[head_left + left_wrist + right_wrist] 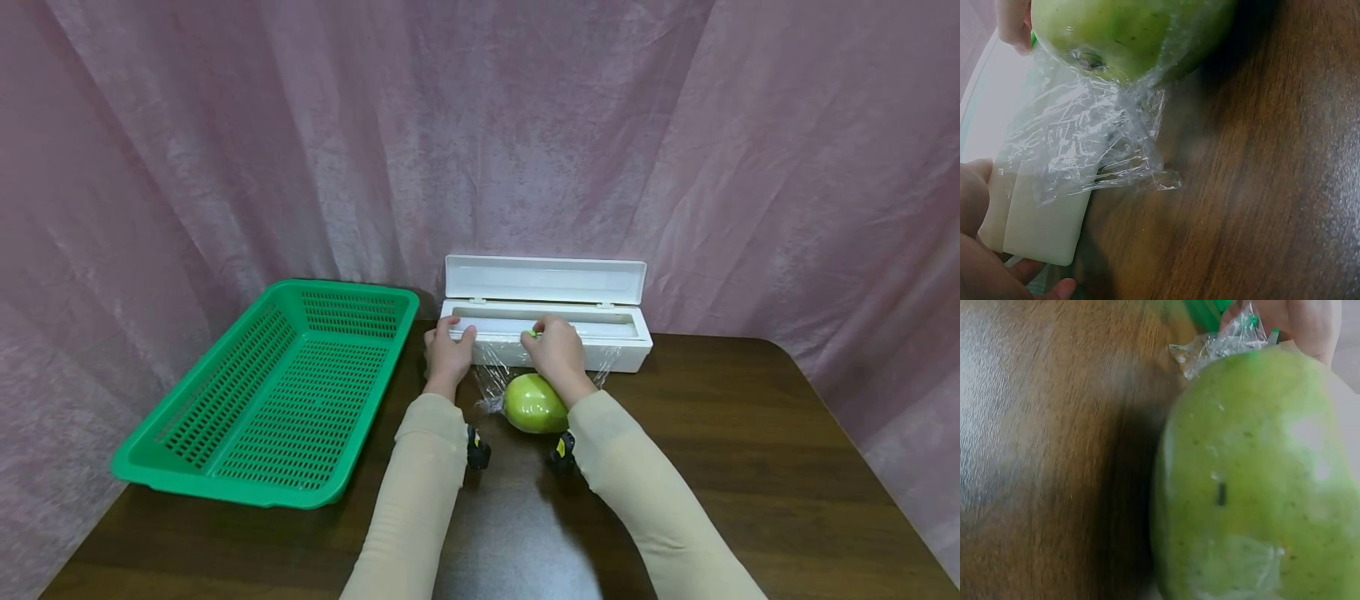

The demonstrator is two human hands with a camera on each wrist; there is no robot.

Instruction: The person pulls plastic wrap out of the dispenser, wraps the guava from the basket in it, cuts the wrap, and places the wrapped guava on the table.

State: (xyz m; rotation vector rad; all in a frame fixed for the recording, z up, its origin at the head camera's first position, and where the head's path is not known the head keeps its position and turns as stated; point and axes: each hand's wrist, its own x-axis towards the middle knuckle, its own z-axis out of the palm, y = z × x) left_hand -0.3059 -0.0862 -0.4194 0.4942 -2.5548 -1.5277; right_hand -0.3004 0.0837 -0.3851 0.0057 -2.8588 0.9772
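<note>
A white cling film dispenser box (633,358) lies at the back of the table with its lid (543,279) raised. At its left end my left hand (446,357) grips the box, fingers on top and around the end. Between the fingertips of my right hand (561,357) is a small green slide cutter (532,333) on the box's front edge. Below that hand sits a green pomelo (534,404), wrapped in clear film. Crinkled cling film (1085,144) stretches from the box to the pomelo, and the right hand partly covers the box.
A green perforated plastic basket (375,408) stands on the left of the brown wooden table (750,467). Pink curtains (555,125) hang directly behind the box. The table's right edge slants away at the right.
</note>
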